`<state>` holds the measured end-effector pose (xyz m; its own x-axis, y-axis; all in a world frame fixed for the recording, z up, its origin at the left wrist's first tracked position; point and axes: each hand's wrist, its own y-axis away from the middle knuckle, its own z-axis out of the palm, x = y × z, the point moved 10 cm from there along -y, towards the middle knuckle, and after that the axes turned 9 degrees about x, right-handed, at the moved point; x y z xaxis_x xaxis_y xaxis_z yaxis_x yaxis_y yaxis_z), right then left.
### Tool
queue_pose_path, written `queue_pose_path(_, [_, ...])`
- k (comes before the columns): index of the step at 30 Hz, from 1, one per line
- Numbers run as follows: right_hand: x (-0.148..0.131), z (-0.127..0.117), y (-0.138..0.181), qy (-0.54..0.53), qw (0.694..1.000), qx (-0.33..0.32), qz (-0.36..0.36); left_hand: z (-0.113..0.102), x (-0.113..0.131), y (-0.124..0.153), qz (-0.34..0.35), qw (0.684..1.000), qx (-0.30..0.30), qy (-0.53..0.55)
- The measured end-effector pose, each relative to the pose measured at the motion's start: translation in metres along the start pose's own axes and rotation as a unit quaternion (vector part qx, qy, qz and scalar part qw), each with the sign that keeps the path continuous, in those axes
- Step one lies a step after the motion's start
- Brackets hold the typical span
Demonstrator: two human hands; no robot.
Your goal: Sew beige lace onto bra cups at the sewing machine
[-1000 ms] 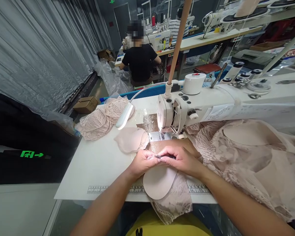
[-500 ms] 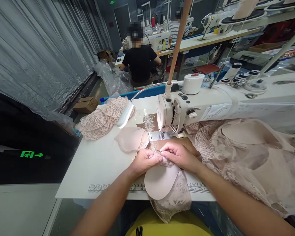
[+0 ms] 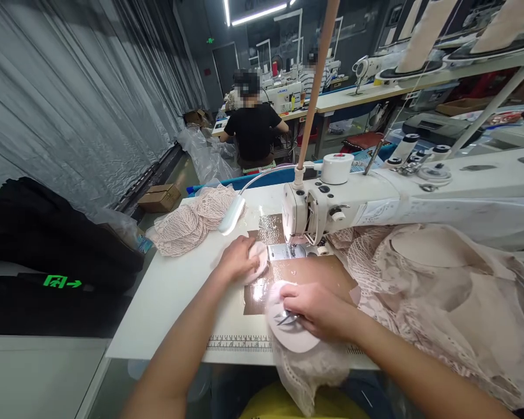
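Note:
My left hand (image 3: 238,260) is closed on a pale pink bra cup (image 3: 258,256), just left of the needle plate (image 3: 283,251). Nearer to me, my right hand (image 3: 321,308) bends over a second pink bra cup (image 3: 299,340), its fingertips touching the cup. Small metal thread snips (image 3: 286,317) stick out from under those fingers, blades towards the cup. Beige lace (image 3: 312,369) hangs from this cup over the table's front edge. The white sewing machine head (image 3: 303,212) stands just beyond both hands.
Lace pieces (image 3: 192,218) are piled at the table's left back, beside a lamp (image 3: 232,215) on a bendable neck. A heap of beige lace and cups (image 3: 441,279) covers the right side. Further off, a person in black (image 3: 253,134) sits at another machine.
Both hands were together on the lace-edged cup. My left hand has moved left and away from me to the other cup. Metal snips now show plainly under my right hand.

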<state>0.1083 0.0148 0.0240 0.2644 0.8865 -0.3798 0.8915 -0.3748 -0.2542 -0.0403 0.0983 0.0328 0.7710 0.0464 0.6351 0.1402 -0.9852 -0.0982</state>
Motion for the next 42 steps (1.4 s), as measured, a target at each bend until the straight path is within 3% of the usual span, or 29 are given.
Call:
queue_pose_path(4, [0.048,-0.016,0.016,0.024,0.987,-0.016,0.159,0.019,-0.019,0.008,-0.049,0.992,-0.062,0.094])
queue_pose_path(6, [0.061,-0.027,0.018,0.002,0.981,0.003,0.196,0.026,-0.017,0.019,-0.063,0.981,-0.087,0.160])
queue_pose_path(8, [0.066,-0.037,0.013,-0.081,0.971,0.059,0.217,0.031,-0.009,0.029,-0.074,0.967,-0.105,0.220])
queue_pose_path(11, [0.071,-0.036,-0.001,-0.240,0.927,0.134,0.256,0.038,0.003,0.039,-0.082,0.946,-0.126,0.286])
queue_pose_path(17, [0.065,-0.011,-0.020,-0.317,0.901,0.149,0.257,0.040,0.012,0.044,-0.057,0.929,-0.130,0.342])
queue_pose_path(22, [0.065,-0.007,-0.015,-0.357,0.887,0.147,0.254,0.032,0.017,0.039,0.008,0.949,-0.096,0.300])
queue_pose_path(25, [0.062,-0.007,-0.015,-0.370,0.886,0.141,0.239,0.043,0.016,0.041,-0.019,0.946,-0.123,0.300])
queue_pose_path(30, [0.073,-0.016,-0.009,-0.342,0.892,0.160,0.249,0.061,0.018,0.049,-0.071,0.907,-0.205,0.362])
queue_pose_path(36, [0.071,-0.029,-0.008,-0.293,0.924,0.132,0.210,0.063,0.019,0.052,-0.094,0.882,-0.223,0.403])
queue_pose_path(42, [0.066,-0.022,-0.011,-0.296,0.919,0.090,0.245,0.070,0.017,0.055,-0.101,0.877,-0.241,0.402])
